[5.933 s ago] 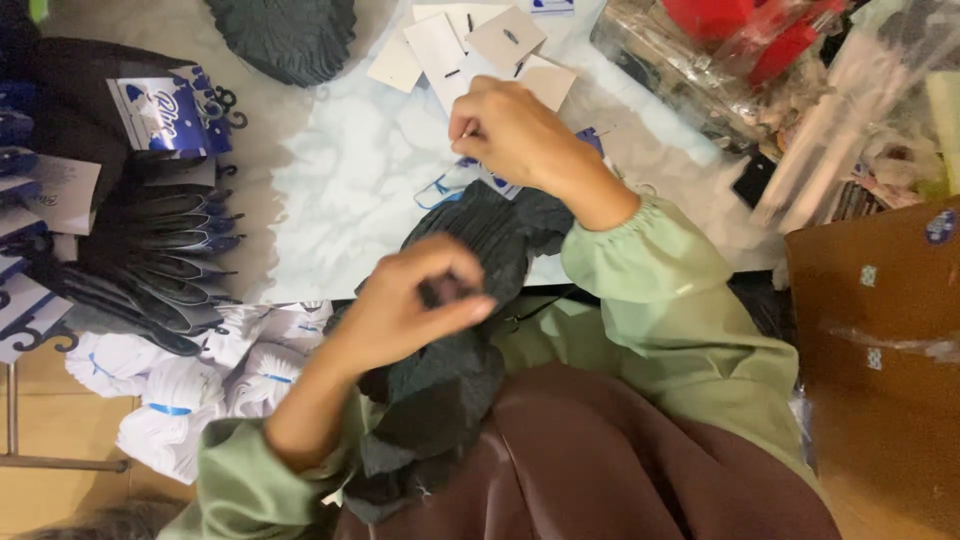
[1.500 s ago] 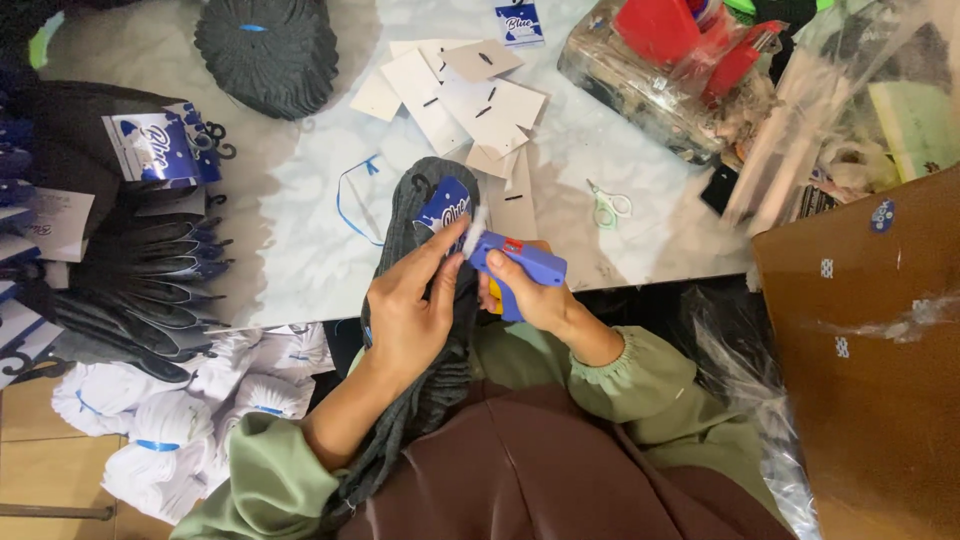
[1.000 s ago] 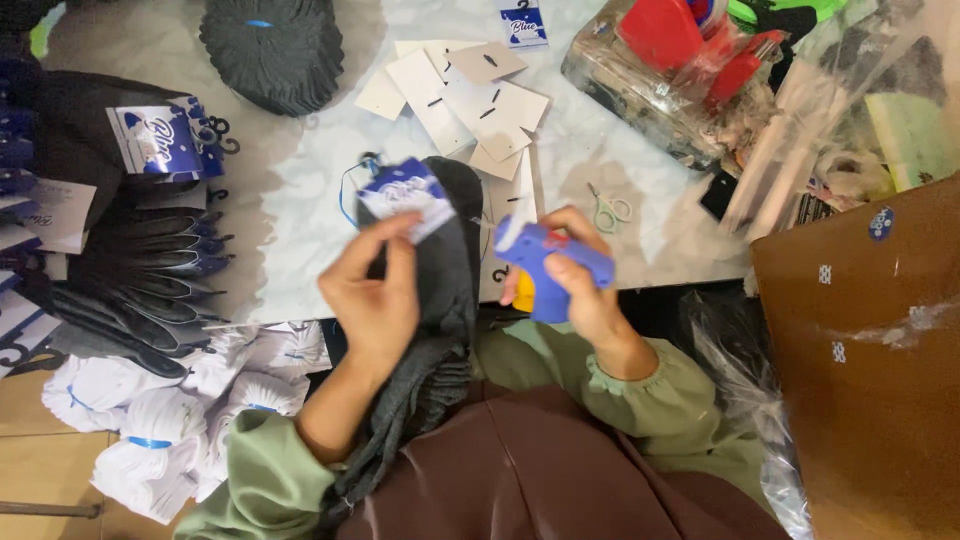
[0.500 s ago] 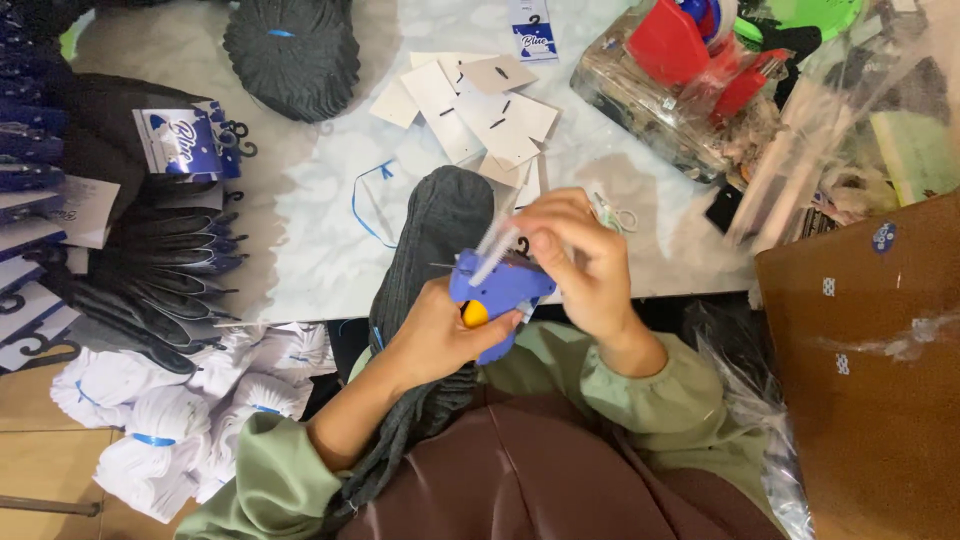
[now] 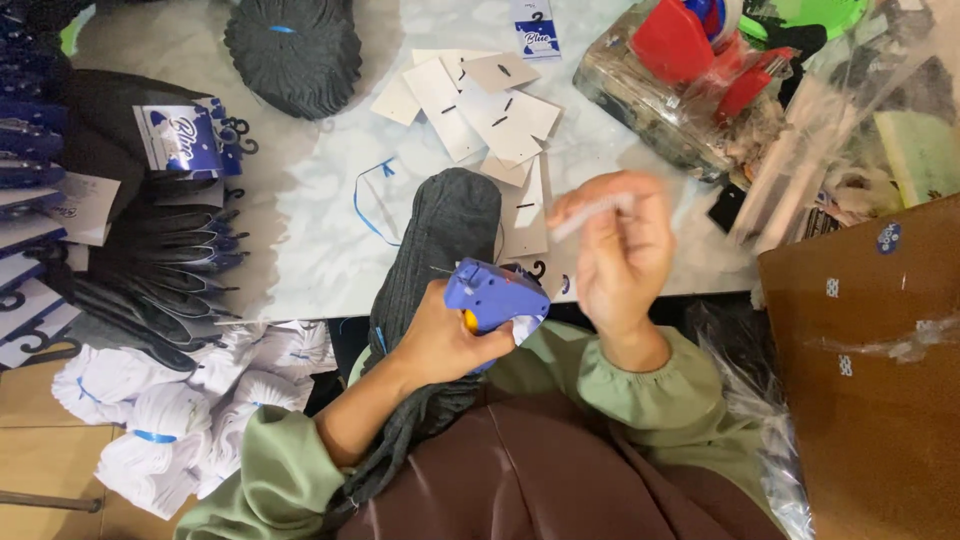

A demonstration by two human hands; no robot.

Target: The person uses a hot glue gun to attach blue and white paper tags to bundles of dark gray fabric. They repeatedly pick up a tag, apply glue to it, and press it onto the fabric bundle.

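Motion blurs the right hand — its pale strip indistinct — while the left hand hides the tagging gun's grip.

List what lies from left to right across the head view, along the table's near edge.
Stack of dark socks → left hand holding the blue tagging gun → right hand → brown cardboard box.

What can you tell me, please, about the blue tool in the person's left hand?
The tagging gun is a pistol-shaped tool of blue plastic with an orange-yellow trigger. The left hand grips its handle, fingers wrapped round. Its nose points left, over the dark grey sock lying across the table edge. A white card shows just beneath its body. The right hand, blurred, is apart from it.
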